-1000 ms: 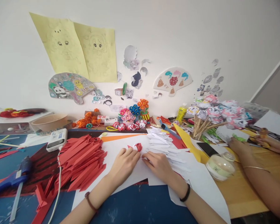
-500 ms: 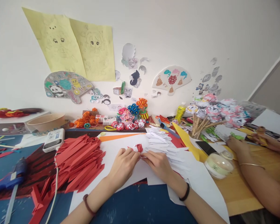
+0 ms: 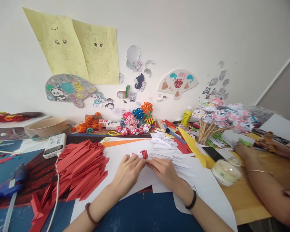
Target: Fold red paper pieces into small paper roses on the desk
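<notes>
Between my hands, above the white paper sheet (image 3: 132, 182), is a small red-and-white folded paper flower (image 3: 143, 154). My left hand (image 3: 129, 170) is closed with its fingertips pinching the flower's lower side. My right hand (image 3: 163, 170) is closed too, thumb and fingertips pressed together just right of the flower; whatever lies in that pinch is hidden. Left of my hands lies a big pile of folded red paper strips (image 3: 82, 169). A stack of folded white paper strips (image 3: 168, 149) spreads out behind my right hand.
A glue gun (image 3: 12, 185) and a white power bank (image 3: 55, 145) with a cable lie at left. Finished red-and-white paper flowers (image 3: 135, 130) line the back. At right stand a plastic jar (image 3: 226, 172), a phone (image 3: 213, 154) and a co-worker's hands (image 3: 246, 151).
My right fingertips have shifted very slightly, and the flower stays in nearly the same spot. At right, the co-worker's far hand has moved a little.
</notes>
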The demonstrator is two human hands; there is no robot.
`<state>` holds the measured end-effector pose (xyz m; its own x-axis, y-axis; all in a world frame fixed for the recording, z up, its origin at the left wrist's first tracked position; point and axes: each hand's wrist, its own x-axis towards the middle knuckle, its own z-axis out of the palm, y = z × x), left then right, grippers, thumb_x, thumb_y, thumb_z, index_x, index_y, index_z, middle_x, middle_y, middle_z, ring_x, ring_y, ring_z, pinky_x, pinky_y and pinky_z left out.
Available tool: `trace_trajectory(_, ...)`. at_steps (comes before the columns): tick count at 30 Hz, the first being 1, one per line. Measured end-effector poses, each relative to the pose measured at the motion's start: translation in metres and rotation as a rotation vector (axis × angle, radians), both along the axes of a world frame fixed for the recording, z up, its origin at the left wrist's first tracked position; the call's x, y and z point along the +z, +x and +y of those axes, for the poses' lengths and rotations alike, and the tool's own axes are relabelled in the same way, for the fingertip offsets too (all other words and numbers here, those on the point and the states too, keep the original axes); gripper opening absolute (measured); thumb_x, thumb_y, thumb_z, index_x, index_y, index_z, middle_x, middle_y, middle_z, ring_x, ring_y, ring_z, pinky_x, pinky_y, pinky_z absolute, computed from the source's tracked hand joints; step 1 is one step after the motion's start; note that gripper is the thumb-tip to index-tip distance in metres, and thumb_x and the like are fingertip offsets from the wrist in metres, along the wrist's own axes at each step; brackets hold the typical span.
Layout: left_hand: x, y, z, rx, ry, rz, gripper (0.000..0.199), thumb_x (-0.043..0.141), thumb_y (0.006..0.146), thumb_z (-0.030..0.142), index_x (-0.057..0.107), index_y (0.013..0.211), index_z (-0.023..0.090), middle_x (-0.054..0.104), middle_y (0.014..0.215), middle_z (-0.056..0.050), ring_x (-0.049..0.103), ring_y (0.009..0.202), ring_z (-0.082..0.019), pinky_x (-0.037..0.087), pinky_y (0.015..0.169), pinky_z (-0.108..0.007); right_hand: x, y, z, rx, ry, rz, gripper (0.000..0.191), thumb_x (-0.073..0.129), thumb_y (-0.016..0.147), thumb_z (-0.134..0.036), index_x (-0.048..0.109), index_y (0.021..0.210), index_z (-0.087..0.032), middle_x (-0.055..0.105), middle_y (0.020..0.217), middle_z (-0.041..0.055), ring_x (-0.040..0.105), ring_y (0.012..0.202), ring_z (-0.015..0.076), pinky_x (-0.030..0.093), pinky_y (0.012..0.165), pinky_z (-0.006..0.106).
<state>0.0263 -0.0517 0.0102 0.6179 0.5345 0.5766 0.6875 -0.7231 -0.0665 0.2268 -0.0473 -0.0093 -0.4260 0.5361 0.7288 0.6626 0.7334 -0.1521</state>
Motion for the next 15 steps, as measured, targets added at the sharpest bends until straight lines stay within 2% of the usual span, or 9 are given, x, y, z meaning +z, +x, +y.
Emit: trace_trajectory(15,0.0001,0.0000,0.0013,-0.042,-0.004,-0.046,0.019,0.037,0.100,0.010,0.054,0.105,0.017,0.063,0.083,-0.002,0.048,0.080,-0.019,0.024,0.070,-0.034,-0.0034,-0.0001,0.0040,-0.062,0.086,-0.008,0.021,0.051,0.099,-0.022,0.067,0.087,-0.018,0.064,0.068,0.0011,0.054,0.057,0.0129,0.032,0.058,0.028)
